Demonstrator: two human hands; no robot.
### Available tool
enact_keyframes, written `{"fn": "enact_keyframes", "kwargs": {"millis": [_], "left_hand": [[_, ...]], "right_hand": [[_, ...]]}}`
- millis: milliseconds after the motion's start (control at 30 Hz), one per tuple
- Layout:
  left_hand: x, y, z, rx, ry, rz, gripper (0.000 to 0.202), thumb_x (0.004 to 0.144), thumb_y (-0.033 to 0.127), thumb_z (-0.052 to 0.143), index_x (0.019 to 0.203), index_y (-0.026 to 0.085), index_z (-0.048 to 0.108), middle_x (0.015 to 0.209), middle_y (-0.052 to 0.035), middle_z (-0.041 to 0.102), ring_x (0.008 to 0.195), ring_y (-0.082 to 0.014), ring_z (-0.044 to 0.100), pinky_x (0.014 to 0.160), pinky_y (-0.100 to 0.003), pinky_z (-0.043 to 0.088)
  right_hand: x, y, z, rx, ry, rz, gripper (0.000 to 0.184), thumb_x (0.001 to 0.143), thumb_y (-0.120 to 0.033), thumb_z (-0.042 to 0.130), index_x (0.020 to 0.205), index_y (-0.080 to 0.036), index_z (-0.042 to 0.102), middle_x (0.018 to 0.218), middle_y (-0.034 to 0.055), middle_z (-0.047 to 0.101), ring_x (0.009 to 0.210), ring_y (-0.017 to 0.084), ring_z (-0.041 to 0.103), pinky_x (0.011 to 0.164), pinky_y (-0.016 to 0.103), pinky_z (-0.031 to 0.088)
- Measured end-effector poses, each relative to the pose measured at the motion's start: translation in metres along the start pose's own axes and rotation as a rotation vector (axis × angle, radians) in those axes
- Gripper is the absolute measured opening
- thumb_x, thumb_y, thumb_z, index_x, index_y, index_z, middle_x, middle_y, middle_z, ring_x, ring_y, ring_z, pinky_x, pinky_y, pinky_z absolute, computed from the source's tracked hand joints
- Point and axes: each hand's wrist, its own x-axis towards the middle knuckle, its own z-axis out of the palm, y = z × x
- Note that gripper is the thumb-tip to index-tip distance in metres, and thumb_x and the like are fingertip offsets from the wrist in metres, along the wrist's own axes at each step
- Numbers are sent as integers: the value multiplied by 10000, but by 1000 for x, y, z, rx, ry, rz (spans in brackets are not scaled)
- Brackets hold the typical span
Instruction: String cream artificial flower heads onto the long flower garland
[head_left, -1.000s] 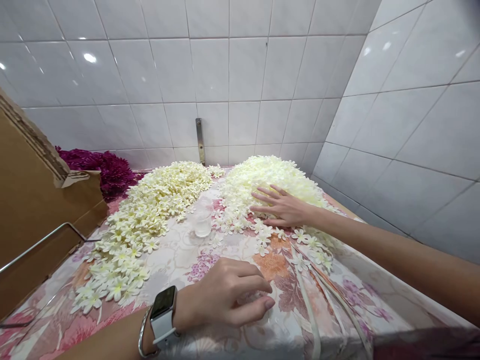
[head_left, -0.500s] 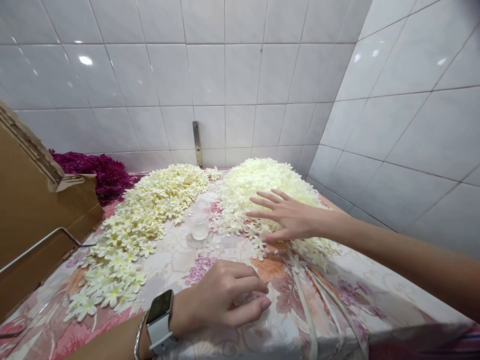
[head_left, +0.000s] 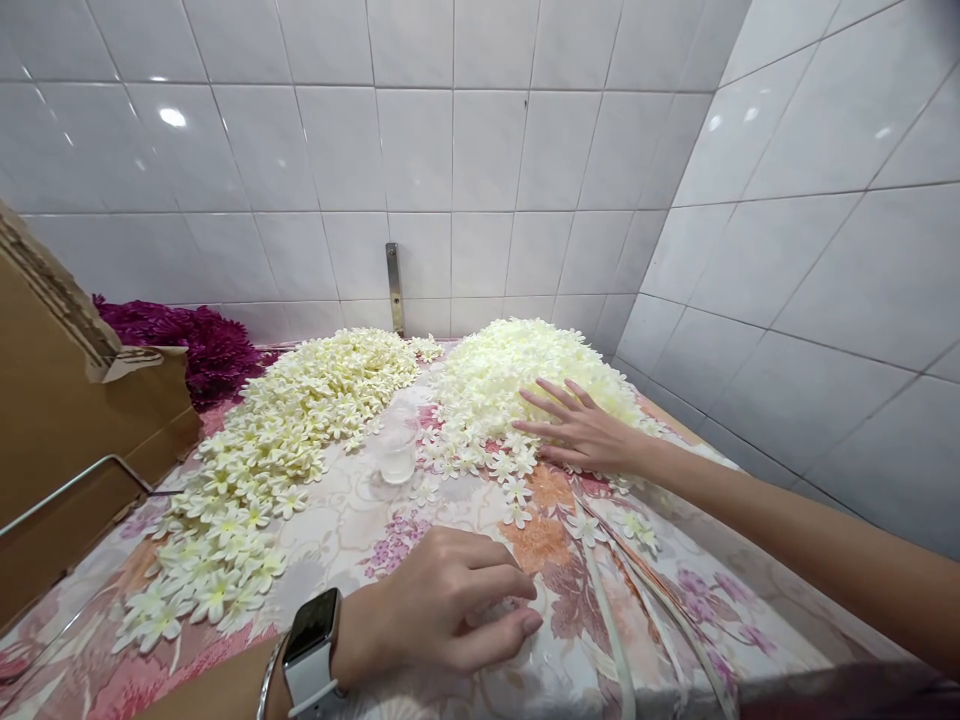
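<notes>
With fingers spread, my right hand [head_left: 583, 432] lies flat against the front right side of a heap of pale cream flowers [head_left: 517, 360]. My left hand [head_left: 457, 600], wearing a watch [head_left: 313, 622] and a bangle, rests low over the flowered tablecloth [head_left: 337, 520]. Its fingers are curled in, thumb below them; a bit of something clear or whitish shows between them, too hidden to name. A second, yellower heap of flowers [head_left: 300, 420] spreads down the left. Between the heaps stands a small clear cup [head_left: 396, 458].
Thin white and orange strips [head_left: 611, 610], one ending at a flower, run to the near table edge. A cardboard box [head_left: 82, 430] with a bent metal rod [head_left: 75, 485] stands left, before purple flowers [head_left: 195, 345]. Tiled walls [head_left: 487, 150] close off the back and right.
My right hand has moved a little right and back along the heap, uncovering loose flowers near the strips. My left hand has hardly moved.
</notes>
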Motion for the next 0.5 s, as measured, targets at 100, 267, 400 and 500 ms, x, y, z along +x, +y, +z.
{"fn": "enact_keyframes", "kwargs": {"millis": [100, 267, 400, 500], "left_hand": [[0, 1, -1, -1, -5, -5, 239, 881, 226, 422, 818, 130, 632, 667, -66, 677, 561, -128, 610, 554, -220, 448], [-1, 0, 0, -5, -17, -7, 242, 882, 224, 425, 826, 122, 638, 682, -70, 679, 576, -130, 614, 556, -222, 446], [-1, -1, 0, -7, -5, -8, 235, 879, 214, 427, 831, 122, 637, 666, -62, 673, 558, -122, 597, 544, -220, 436], [0, -2, 0, -20, 7, 0, 246, 883, 211, 417, 815, 119, 635, 658, -63, 670, 555, -123, 597, 541, -221, 437]], "right_hand": [[11, 6, 2, 12, 11, -21, 487, 897, -527, 355, 1371, -420, 330, 1515, -35, 208, 1390, 307, 124, 1079, 602, 102], [20, 12, 7, 6, 19, -16, 473, 899, -496, 380, 1364, -415, 345, 1512, -42, 220, 1394, 294, 112, 1093, 580, 65], [24, 12, 1, 8, -1, -21, 489, 886, -495, 405, 1363, -400, 359, 1513, -27, 215, 1392, 303, 116, 1085, 590, 60], [25, 7, -16, 21, -77, -33, 533, 841, -515, 464, 1353, -380, 396, 1508, -11, 238, 1383, 332, 143, 1073, 607, 90]]}}
